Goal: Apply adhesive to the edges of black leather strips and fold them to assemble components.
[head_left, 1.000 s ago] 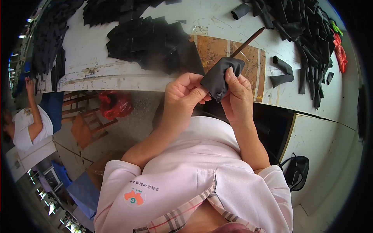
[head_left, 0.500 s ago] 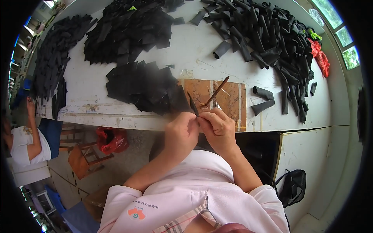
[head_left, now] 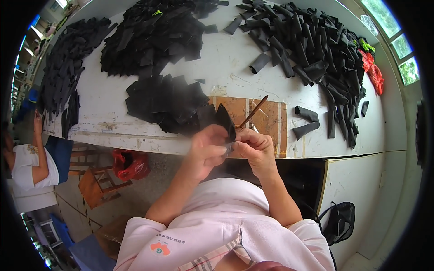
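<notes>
Left hand (head_left: pixel 207 147): closed, fingers pinching a small black piece (head_left: pixel 224 121) held upright at the near edge of the white table (head_left: pixel 226 63). Right hand (head_left: pixel 254 148): closed, fingertips meeting the left hand's at the base of the same piece; motion blur hides the exact grip. Brown board (head_left: pixel 266 124): flat on the table just beyond the hands, a thin brown stick (head_left: pixel 253 111) lying slanted across it. Stack of flat black pieces (head_left: pixel 167 106): left of the board. Heap of rolled black strips (head_left: pixel 312 45): far right. Red bag (head_left: pixel 130 163): on the floor, near left, beside a wooden stool (head_left: pixel 97 185). Another person (head_left: pixel 29 162): seated far left. Black bag (head_left: pixel 339 221): near right.
</notes>
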### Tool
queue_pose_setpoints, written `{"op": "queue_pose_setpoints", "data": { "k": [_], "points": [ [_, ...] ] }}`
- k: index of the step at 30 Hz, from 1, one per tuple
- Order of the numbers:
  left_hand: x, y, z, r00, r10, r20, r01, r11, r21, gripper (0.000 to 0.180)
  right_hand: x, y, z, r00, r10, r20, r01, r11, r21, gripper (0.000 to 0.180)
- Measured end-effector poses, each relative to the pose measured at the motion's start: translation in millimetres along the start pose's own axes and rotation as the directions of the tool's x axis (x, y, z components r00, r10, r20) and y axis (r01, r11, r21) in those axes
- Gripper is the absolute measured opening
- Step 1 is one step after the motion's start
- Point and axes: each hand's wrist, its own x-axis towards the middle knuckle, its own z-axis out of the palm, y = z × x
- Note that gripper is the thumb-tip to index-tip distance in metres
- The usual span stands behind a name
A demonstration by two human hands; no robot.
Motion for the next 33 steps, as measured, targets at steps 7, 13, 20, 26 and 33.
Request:
{"op": "queue_pose_setpoints", "data": {
  "k": [7, 13, 20, 26, 33],
  "points": [
    [11.4, -19.9, 9.2, 0.93, 0.35, -0.108, -0.27, 0.854, 0.444, 0.017, -5.0, 7.4, 8.9, 0.908, 0.267, 0.324, -0.417, 0.499, 0.76, 0.011],
    [10.9, -22.7, 5.1, 0.836, 0.548, -0.043, -0.418, 0.685, 0.596, 0.018, -1.8, 14.1, 0.8, 0.964, 0.215, 0.156, -0.257, 0.899, 0.355, 0.02],
    [-11.6, -1.3, -1.0, 0.934, -0.146, 0.326, 0.244, 0.927, -0.283, 0.036, -8.5, -4.9, 5.6, 0.969, 0.188, 0.161, -0.239, 0.882, 0.407, 0.017],
    [-18.6, 0.2, 25.2, 0.944, 0.0, 0.329, -0.023, 0.998, 0.065, 0.038, -4.6, -6.5, 2.1, 0.98, 0.033, 0.197, -0.108, 0.915, 0.388, 0.017],
    [-12.4, 4.5, 44.6, 0.865, 0.487, 0.12, -0.47, 0.701, 0.537, 0.011, 4.3, -38.9, 2.8, 0.919, -0.389, 0.066, 0.395, 0.897, -0.197, 0.014]
  ]
}}
